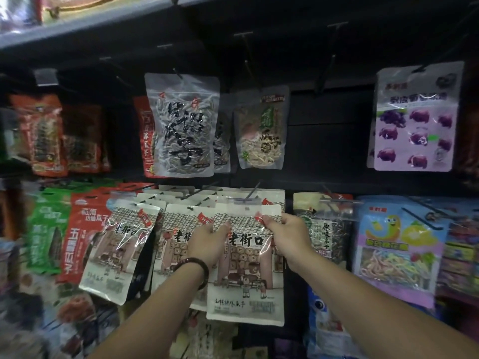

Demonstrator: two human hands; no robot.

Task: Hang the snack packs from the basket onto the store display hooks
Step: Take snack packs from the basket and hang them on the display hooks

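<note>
- Head view: the hands hold one white snack pack (pixel 246 265) by its upper part; the left hand (pixel 207 242) pinches its left edge; the right hand (pixel 287 237) pinches its right corner
- the pack hangs upright before the lower row, its top just under a display hook (pixel 252 194); whether its hole is on the hook cannot be told
- matching packs (pixel 121 250) hang just to its left; a dark bracelet (pixel 199 268) circles the left wrist

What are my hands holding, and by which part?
Both hands hold one white plastic snack pack with a drawn shopfront: the left hand grips its upper left edge, the right hand pinches its upper right corner.
</note>
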